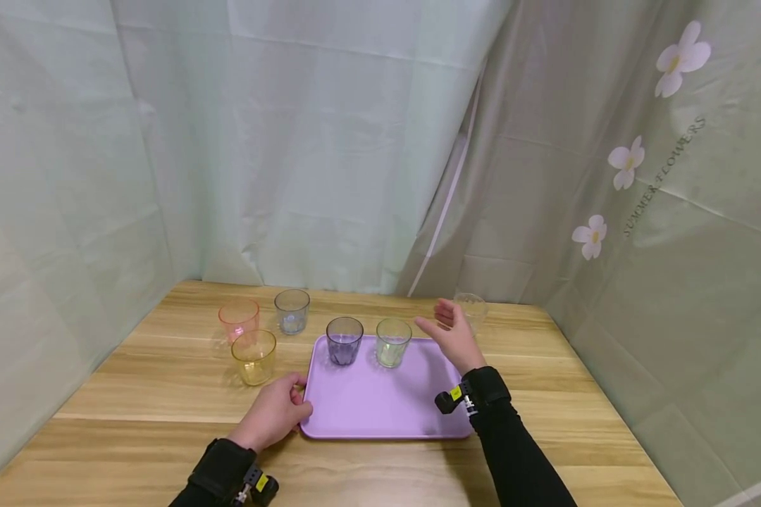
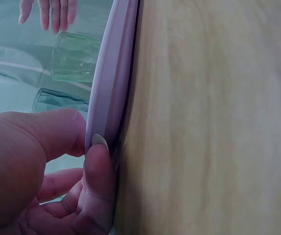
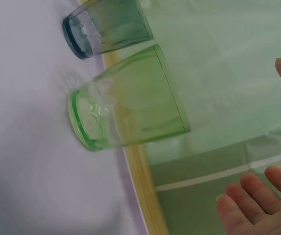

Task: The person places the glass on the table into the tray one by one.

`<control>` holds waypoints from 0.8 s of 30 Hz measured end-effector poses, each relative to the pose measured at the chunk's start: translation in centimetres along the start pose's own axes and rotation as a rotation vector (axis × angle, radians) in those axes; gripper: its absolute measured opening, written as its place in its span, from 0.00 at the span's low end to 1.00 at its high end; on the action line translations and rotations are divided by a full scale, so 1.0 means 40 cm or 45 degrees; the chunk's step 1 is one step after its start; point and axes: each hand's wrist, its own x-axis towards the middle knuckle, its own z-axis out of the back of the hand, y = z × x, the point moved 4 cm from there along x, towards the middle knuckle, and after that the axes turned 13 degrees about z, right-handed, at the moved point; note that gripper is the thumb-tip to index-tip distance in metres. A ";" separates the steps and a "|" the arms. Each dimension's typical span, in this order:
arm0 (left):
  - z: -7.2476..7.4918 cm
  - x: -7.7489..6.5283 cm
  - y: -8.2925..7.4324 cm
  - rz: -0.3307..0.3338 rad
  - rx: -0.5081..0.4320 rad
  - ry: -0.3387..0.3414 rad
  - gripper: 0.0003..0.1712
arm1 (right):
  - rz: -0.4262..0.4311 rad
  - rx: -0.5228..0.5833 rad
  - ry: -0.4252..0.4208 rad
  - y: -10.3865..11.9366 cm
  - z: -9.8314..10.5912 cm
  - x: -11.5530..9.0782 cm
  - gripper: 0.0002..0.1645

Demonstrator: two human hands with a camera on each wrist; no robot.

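A purple tray (image 1: 380,408) lies on the wooden table, its left rim pinched by my left hand (image 1: 273,412). In the left wrist view, the thumb (image 2: 57,129) is at the rim's inner side and a fingertip touches its outer side. A dark purple-grey glass (image 1: 344,341) and a green glass (image 1: 393,343) stand upright along the tray's far side. My right hand (image 1: 454,336) hovers over the tray's far right part, fingers spread and holding nothing, apart from the green glass (image 3: 130,103). Behind that hand, a clear glass (image 1: 473,310) is partly hidden.
Left of the tray stand a pink glass (image 1: 238,320), a yellow glass (image 1: 254,359) and a grey-blue glass (image 1: 292,313). Pale curtains (image 1: 330,155) hang behind the wooden table (image 1: 133,394) and along both sides.
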 end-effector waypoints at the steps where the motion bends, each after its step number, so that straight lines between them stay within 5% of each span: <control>1: 0.000 0.000 0.000 0.001 -0.001 0.000 0.27 | -0.005 -0.001 -0.003 -0.001 0.005 -0.001 0.51; 24: -0.001 -0.004 0.000 -0.013 -0.006 -0.001 0.28 | -0.064 -0.048 -0.076 -0.019 0.135 -0.047 0.52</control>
